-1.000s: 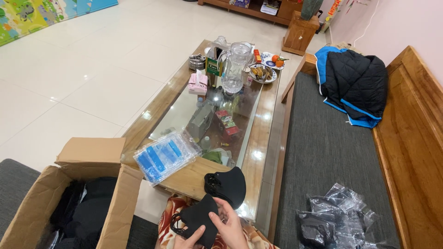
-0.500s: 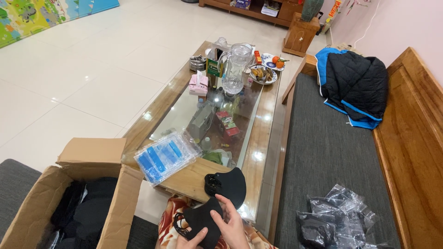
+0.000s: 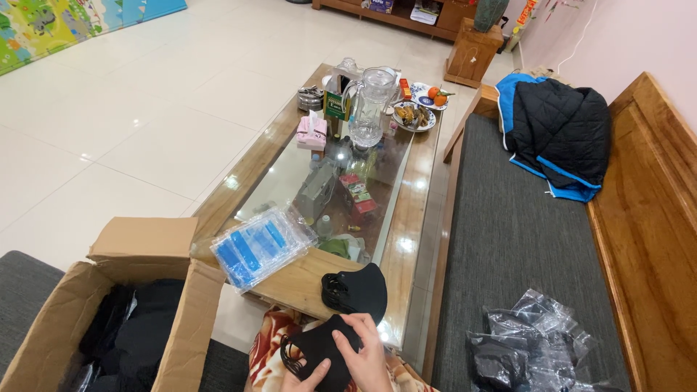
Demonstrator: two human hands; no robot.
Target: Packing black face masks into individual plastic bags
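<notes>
At the bottom centre of the frame, both hands grip 1 black face mask (image 3: pixel 319 352) over the lap. The left hand (image 3: pixel 305 377) pinches its lower edge from below, and the right hand (image 3: pixel 367 356) closes over its right side with the fingers curled on the fabric, so the mask is held spread and flat between them. Just above, a second black mask (image 3: pixel 359 290) lies folded on the near wooden edge of the surface (image 3: pixel 421 210), within easy reach of the hands.

To the left of it, a clear packet of blue pieces (image 3: pixel 254 247) overhangs the corner. An open cardboard box (image 3: pixel 94 290) of dark items sits at the lower left, and a heap of clear bags (image 3: pixel 530 345) holding dark contents rests on the grey bench cushion at the lower right, so supplies flank the person on both sides.

The surface is a glass-topped wooden coffee table; a glass pitcher (image 3: pixel 372 105), a pink tissue pack (image 3: pixel 312 131) and a plate of fruit (image 3: pixel 428 98) crowd its far end. A blue and black jacket (image 3: pixel 559 131) lies on the wooden bench at the upper right. Pale floor tiles fill the left, with a colourful play mat (image 3: pixel 51 25) at the upper left.
</notes>
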